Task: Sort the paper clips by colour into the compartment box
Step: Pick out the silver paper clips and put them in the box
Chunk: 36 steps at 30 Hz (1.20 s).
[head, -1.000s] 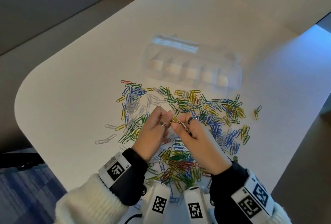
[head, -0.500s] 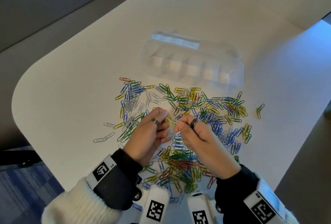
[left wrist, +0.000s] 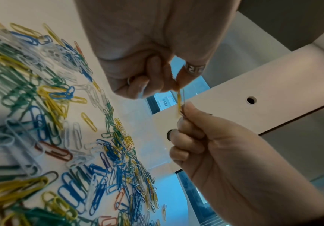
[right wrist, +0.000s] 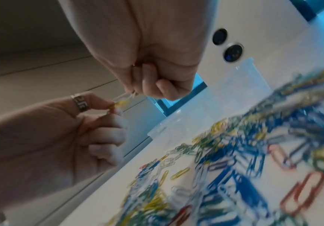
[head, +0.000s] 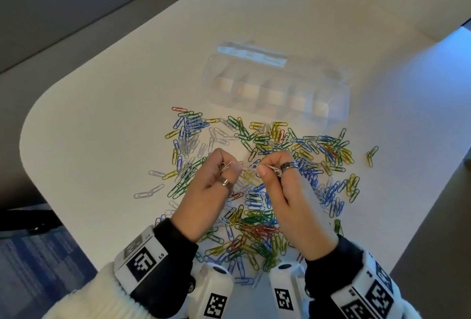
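White desk under you: the linked paper clips (head: 251, 168) hang stretched left-to-right between your hands, left hand (head: 218, 186) and right hand (head: 288, 191) each pinching an end above the loose pile (head: 257, 227), with the compartment box (head: 277, 89) beyond, nearer your right.

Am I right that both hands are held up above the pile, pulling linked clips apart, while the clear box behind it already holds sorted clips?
Not quite. The compartment box holds no clips that the head view shows. The rest stands: the left hand and right hand are raised over the pile of paper clips, each pinching the linked clips between them.
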{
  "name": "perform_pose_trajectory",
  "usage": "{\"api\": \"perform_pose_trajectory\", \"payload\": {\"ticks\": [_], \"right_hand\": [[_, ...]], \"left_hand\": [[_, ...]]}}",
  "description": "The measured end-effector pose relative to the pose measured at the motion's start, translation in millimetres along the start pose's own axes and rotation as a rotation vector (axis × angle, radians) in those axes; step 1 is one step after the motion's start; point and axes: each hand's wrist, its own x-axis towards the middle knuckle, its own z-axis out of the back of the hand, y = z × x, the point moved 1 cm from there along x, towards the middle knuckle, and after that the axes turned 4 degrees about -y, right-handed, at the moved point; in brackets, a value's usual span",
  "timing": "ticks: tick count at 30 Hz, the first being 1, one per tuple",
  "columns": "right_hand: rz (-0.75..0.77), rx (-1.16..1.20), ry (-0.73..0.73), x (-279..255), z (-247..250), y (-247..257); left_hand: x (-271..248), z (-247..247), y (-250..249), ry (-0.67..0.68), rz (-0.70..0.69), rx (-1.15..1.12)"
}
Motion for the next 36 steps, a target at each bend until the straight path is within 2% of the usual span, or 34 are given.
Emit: {"api": "perform_pose_trajectory", "payload": {"ticks": [4, 11, 13, 16, 18, 20, 23, 25, 28, 31, 34, 36], "right_hand": [[0.132, -0.19, 0.015, 4, -1, 0], [0.25, -0.432, -0.003, 2, -13, 4], [0.283, -0.41, -0.008, -1, -18, 3], [0.182, -0.035, -0.045, -2, -13, 0], [0.015, 0.165, -0.109, 3, -8, -4], [-0.15, 0.296, -0.072, 12, -6, -9], [-0.234, 0.281, 0.1, 26, -2, -10], [-0.227, 0.194, 0.207, 31, 1, -6], [-0.18, 0.061, 0.269, 36, 0, -10], [-0.206, 0.063, 0.222, 37, -3, -17], [-0.202, 0.027, 0.114, 33, -7, -24], [-0.191, -0.036, 0.025, 31, -10, -28]], "left_hand": [[-2, 4, 2, 0.051, -0.036, 0.094], [-3, -4, 0, -0.084, -0.053, 0.14], [-4, -5, 1, -0.112, -0.021, 0.109], [-3, -3, 4, -0.127, 0.025, 0.063], [-3, -1, 5, -0.097, 0.051, 0.025], [-3, 1, 5, -0.045, 0.072, 0.0], [-1, 4, 4, 0.012, 0.053, 0.045], [0, 6, 5, 0.032, 0.024, 0.092], [2, 6, 4, 0.065, -0.001, 0.217], [6, 6, 4, 0.074, 0.052, 0.276], [14, 4, 10, 0.077, 0.175, 0.333], [17, 3, 15, 0.084, 0.264, 0.286]]}}
